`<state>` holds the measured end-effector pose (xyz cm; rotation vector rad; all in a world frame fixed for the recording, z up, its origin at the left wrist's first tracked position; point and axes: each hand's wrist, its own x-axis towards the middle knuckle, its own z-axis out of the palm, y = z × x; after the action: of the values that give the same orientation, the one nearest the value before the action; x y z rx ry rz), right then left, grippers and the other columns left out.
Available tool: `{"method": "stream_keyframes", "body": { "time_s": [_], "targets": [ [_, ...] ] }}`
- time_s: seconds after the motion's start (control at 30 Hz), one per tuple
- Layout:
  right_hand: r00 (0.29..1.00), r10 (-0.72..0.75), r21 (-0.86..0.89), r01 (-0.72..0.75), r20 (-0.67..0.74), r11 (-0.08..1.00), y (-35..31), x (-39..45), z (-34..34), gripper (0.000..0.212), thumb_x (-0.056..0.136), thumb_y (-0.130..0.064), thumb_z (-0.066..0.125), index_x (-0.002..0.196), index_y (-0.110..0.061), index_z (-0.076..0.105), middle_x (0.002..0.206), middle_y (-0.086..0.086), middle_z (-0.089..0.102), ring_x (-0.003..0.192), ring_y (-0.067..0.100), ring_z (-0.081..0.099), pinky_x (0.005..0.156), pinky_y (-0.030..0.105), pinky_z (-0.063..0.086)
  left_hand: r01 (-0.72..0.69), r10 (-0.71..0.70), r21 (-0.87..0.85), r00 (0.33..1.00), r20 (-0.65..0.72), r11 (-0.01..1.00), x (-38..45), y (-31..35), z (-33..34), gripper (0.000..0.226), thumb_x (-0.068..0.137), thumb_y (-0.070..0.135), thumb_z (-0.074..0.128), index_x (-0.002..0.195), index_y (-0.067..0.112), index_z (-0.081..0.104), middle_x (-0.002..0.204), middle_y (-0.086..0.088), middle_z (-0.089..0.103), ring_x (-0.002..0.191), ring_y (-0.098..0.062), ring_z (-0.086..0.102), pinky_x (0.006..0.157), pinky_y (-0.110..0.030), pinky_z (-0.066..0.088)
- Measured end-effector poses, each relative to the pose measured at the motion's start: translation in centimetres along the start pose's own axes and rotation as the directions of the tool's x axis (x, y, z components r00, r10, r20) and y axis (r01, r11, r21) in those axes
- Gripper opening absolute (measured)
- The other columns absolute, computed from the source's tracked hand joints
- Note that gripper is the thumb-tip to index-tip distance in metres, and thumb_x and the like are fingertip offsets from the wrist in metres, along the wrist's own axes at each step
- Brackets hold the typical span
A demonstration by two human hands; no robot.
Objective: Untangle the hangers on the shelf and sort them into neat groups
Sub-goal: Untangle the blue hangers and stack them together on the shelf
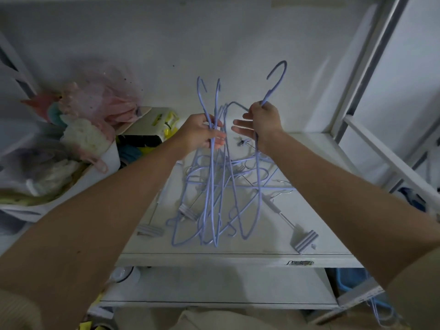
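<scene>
Both arms reach over a white shelf (316,225). My left hand (201,134) is closed around the necks of a bunch of lavender wire hangers (212,186), whose hooks stick up and whose bodies hang down to the shelf. My right hand (260,122) grips the neck of a single lavender hanger (277,77), lifted with its hook above the hand, fingers partly spread. More lavender hangers (266,182) lie tangled flat on the shelf beneath. Among them lie grey clip hangers (303,240), with another clip (150,231) at the left.
At the left stands a white bin (104,172) stuffed with pink netting, cloth and bags. A white box with yellow items (152,125) sits behind it. A white wall closes the back and a metal frame post (366,67) rises at the right. A lower shelf (214,289) lies below.
</scene>
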<state>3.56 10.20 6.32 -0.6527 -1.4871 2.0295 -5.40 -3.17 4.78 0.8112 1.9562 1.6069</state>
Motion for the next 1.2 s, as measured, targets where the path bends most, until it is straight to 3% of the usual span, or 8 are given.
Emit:
{"method": "stream_keyframes", "body": {
  "time_s": [0.17,0.3,0.53,0.73,0.8,0.97,1.13,1.2],
  "targets": [
    [0.996,-0.065,-0.087,0.06,-0.054,0.994,-0.5,-0.9,1.3,0.016,0.103,-0.019,0.029,0.109,-0.012,0.041,0.104,0.011,0.046,0.086,0.031,0.063,0.072,0.048,0.06,-0.087,0.089,0.052,0.996,-0.025,0.995,0.2,0.2,-0.4,0.015,0.093,-0.001,0.053,0.106,0.004,0.057,0.089,-0.017,0.065,0.061,-0.01,0.07,0.06,-0.021,0.059],
    [0.999,-0.03,-0.08,0.033,0.026,0.996,0.4,-2.1,2.1,0.017,0.103,-0.02,0.029,0.109,-0.009,0.041,0.095,0.007,0.047,0.073,0.028,0.064,0.068,0.049,0.06,-0.156,0.162,0.193,0.987,-0.017,0.969,0.6,0.4,0.1,0.015,0.092,0.002,0.053,0.103,0.01,0.059,0.087,-0.011,0.067,0.074,-0.011,0.064,0.062,-0.009,0.051],
    [0.994,-0.09,-0.245,0.073,-0.061,0.967,0.4,-1.9,0.6,0.028,0.1,-0.022,0.032,0.076,-0.013,0.043,0.086,0.016,0.055,0.045,0.021,0.045,0.041,0.024,0.04,-0.136,0.169,0.201,0.973,-0.158,0.97,1.9,-1.5,-0.4,0.009,0.092,0.0,0.052,0.095,0.007,0.057,0.089,-0.017,0.067,0.062,0.0,0.067,0.061,-0.017,0.054],
    [0.968,-0.204,-0.365,0.139,-0.146,0.921,1.0,-1.4,-0.5,0.022,0.098,-0.021,0.034,0.088,-0.006,0.046,0.083,0.014,0.052,0.062,0.024,0.041,0.051,0.03,0.04,-0.11,0.156,0.204,0.962,-0.224,0.973,2.6,-1.9,-0.9,0.016,0.093,-0.005,0.045,0.089,0.007,0.053,0.084,-0.016,0.062,0.051,0.004,0.065,0.063,-0.022,0.053],
    [0.98,-0.168,-0.326,0.126,-0.105,0.937,1.0,-1.5,-0.3,0.023,0.1,-0.021,0.034,0.093,-0.004,0.048,0.079,0.007,0.051,0.058,0.022,0.049,0.047,0.03,0.049,-0.106,0.146,0.207,0.972,-0.186,0.972,2.3,-1.6,-0.5,0.015,0.094,-0.004,0.043,0.093,0.006,0.054,0.084,-0.016,0.063,0.053,0.004,0.065,0.058,-0.014,0.052],
    [0.997,-0.045,-0.386,0.067,0.064,0.92,2.0,-1.7,2.0,0.02,0.1,-0.02,0.036,0.105,-0.015,0.055,0.085,0.001,0.056,0.08,0.022,0.061,0.075,0.046,0.059,-0.142,0.163,0.219,0.984,-0.079,0.965,1.8,-0.4,1.0,0.018,0.09,-0.002,0.051,0.103,0.006,0.062,0.082,-0.011,0.066,0.058,-0.003,0.066,0.06,-0.017,0.053],
    [0.985,0.056,-0.295,-0.006,0.162,0.956,2.4,-2.0,2.8,0.03,0.101,-0.014,0.031,0.117,-0.016,0.056,0.084,0.007,0.06,0.06,0.018,0.06,0.057,0.034,0.053,-0.141,0.152,0.194,0.987,-0.043,0.971,1.1,0.5,2.1,0.035,0.083,-0.013,0.046,0.105,0.004,0.066,0.063,-0.005,0.06,0.044,-0.004,0.058,0.05,-0.019,0.049],
    [0.987,0.054,-0.278,-0.009,0.153,0.96,2.4,-1.9,2.7,0.026,0.101,-0.015,0.033,0.105,-0.018,0.058,0.088,0.013,0.061,0.061,0.025,0.06,0.053,0.031,0.051,-0.135,0.141,0.208,0.99,-0.011,0.969,0.9,0.6,2.2,0.037,0.082,-0.015,0.043,0.106,0.002,0.066,0.059,-0.005,0.058,0.042,-0.006,0.057,0.049,-0.02,0.048]
  ]
}}
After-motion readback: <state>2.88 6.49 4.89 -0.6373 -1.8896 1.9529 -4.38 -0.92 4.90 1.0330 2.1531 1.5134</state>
